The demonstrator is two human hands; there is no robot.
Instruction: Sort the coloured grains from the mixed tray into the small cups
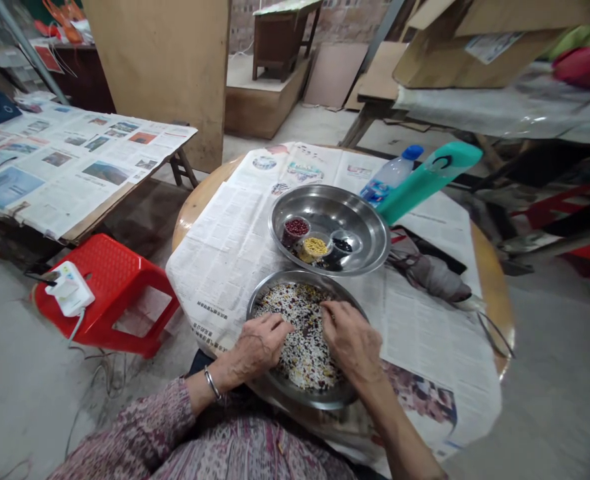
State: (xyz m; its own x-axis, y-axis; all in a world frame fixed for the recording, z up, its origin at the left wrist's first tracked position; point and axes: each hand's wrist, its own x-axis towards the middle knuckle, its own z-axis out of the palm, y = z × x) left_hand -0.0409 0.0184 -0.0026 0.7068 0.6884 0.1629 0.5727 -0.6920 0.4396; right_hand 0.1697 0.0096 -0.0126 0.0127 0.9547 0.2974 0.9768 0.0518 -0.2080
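A metal bowl (319, 403) holds a spread mix of white grains with black, yellow and dark red beans. My left hand (262, 343) is over its left side, fingers curled together with the tips at the grains. On the right side, my right hand (353, 339) has bent fingers drawn together, fingertips down at the mix. Whatever either hand pinches is too small or hidden to make out. Just behind stands a larger metal basin (359, 257) with small clear cups in it: red beans (296, 228), yellow beans (315, 247) and black beans (343, 245).
Newspaper (215, 267) covers the round table (195, 207). Behind the basin are a plastic bottle (389, 175) and a teal container (432, 180); a grey wrapped bundle (437, 275) lies at right. A red stool (109, 287) with a power strip (72, 290) stands left.
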